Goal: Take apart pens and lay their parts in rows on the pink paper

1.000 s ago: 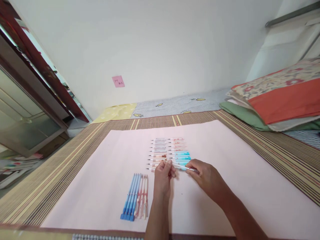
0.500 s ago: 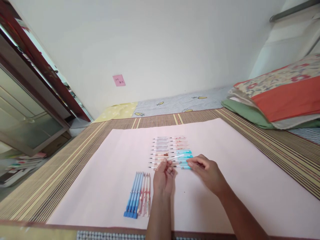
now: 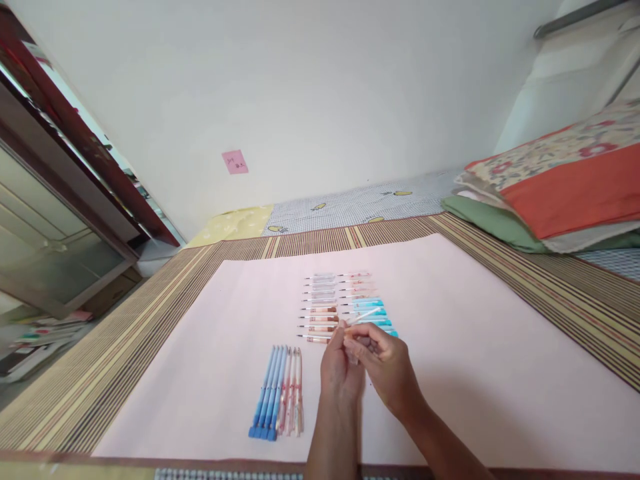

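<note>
reference: the paired hands are marking the dial center, and 12 o'clock is pointing away from the person.

from the left, the striped mat (image 3: pixel 115 360) is running under the pale pink paper (image 3: pixel 210 373). at 8 o'clock, the blue pens (image 3: pixel 267 397) are lying side by side, well apart from the hands, with the red-and-clear pens (image 3: pixel 291 393) just beside them on the right; both sets are running roughly from 6 to 12 o'clock. at 10 o'clock, the brown pens (image 3: pixel 325 319) are lying near the left hand (image 3: pixel 340 370), tips pointing to 9 o'clock. the clear pens (image 3: pixel 325 292) are lying beyond them at 11 o'clock.

the left hand is pinching the near end of the white stick (image 3: pixel 364 317). the stick is hanging over the pen rows, its long axis running from 8 to 2 o'clock, free end toward 2.

the right hand (image 3: pixel 387 363) is meeting the left one, fingers bunched beside that near end; they are hiding whether they are gripping anything. the left hand is sitting nearer to the stick.

by judgement, the coming move is turning on this angle: the free end is pointing past the right knuckles, above the cyan pens (image 3: pixel 375 303) at 1 o'clock, rather than into the right fingertips.
</note>
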`<state>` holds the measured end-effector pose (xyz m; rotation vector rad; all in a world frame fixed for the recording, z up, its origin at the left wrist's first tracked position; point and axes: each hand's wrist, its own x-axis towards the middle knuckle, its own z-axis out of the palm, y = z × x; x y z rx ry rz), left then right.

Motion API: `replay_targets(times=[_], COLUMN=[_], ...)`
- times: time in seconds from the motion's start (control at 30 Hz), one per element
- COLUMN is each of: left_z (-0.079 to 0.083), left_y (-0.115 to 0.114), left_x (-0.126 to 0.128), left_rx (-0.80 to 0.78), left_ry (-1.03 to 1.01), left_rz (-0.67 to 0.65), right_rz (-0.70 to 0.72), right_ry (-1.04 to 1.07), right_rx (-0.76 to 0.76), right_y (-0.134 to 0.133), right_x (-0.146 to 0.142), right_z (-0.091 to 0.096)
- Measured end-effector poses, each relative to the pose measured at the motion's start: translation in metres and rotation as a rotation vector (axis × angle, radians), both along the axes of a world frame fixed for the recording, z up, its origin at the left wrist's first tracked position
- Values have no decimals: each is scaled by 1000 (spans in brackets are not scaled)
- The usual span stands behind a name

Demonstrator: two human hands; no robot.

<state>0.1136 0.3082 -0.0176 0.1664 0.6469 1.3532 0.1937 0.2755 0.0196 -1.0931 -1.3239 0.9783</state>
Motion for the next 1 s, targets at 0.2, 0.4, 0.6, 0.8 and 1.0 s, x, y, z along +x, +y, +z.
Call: replay_targets(times=[0.2,0.4,0.6,0.8,1.0], left_z=[2,15,19,20,22], left_y=[-1,-4,-8,-9,-11], left_x=[6,-1,3,2,0], left_rx=[-38,-7,79,149,166], left_ry=[-86,-9,85,115,144], left_rz=[53,120,33,-6,-26], right_rz=[6,-435,-212,-174,-128], right_ry=[-100,-131,181,198,181], right_rx=[139,262,-87,-72,-110], right_y=[1,10,32,37,37], right_x=[3,31,53,57,65], right_z=[2,11,-8,-16,-11])
